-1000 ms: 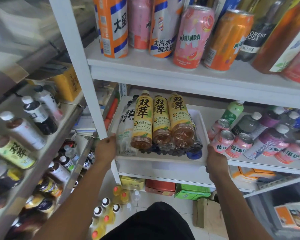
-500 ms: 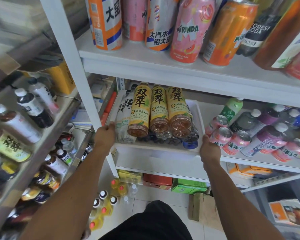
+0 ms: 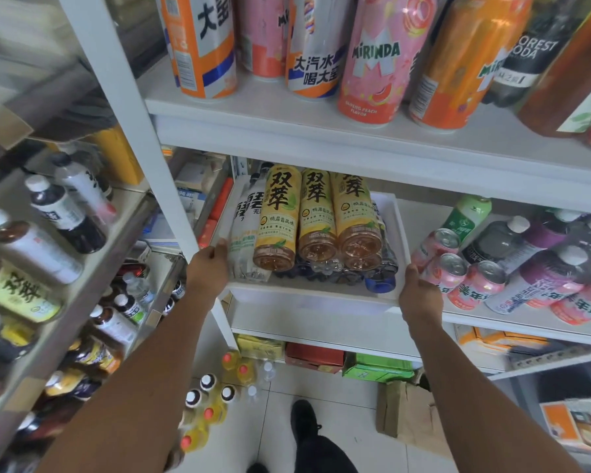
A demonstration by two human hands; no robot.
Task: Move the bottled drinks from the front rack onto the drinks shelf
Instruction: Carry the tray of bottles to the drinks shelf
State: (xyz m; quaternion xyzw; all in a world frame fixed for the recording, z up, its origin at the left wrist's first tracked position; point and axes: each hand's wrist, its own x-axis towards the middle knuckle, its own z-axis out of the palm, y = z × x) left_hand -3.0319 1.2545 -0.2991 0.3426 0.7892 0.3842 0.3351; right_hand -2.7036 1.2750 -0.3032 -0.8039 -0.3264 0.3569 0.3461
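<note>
Bottled drinks point(image 3: 316, 221) lie stacked on their sides in a white tray point(image 3: 398, 233) on the drinks shelf point(image 3: 512, 320). The left hand point(image 3: 208, 272) grips the tray's left edge, fingers curled round it; the right hand point(image 3: 420, 297) grips its right front corner. Pink cans point(image 3: 458, 273) lie just beside.

White shelving point(image 3: 321, 131) — tiled floor point(image 3: 348, 397).

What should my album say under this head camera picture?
Both hands hold a white tray of bottles.

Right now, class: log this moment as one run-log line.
left hand grips tray | right hand grips tray | bottles lying in tray | tray on shelf
</note>
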